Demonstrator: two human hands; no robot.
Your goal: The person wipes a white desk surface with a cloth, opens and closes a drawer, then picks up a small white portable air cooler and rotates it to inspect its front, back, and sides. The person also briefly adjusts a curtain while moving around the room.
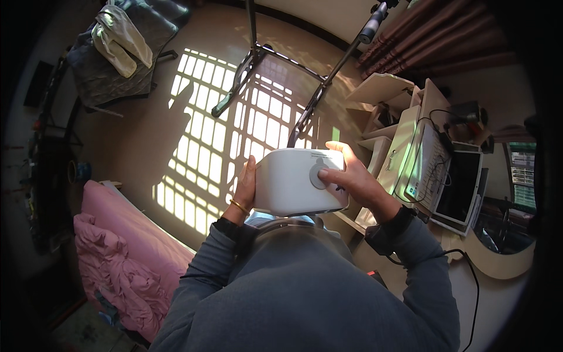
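A white box-shaped container (286,182) with rounded corners is held between both hands in front of my waist. My left hand (247,182), with a gold-coloured bangle at its wrist, presses flat against the container's left side. My right hand (352,176) grips the right end, its thumb resting on a round grey disc (317,177) on the face turned up to me. Small print and a dark mark show near that end. The container's underside is hidden.
A metal frame (308,103) stands on the sunlit floor ahead. To the right are a desk with a keyboard (424,165), a monitor (457,187) and cables. A bed with pink bedding (127,246) lies at the left. Trousers (118,39) lie on a grey quilted cover (145,33).
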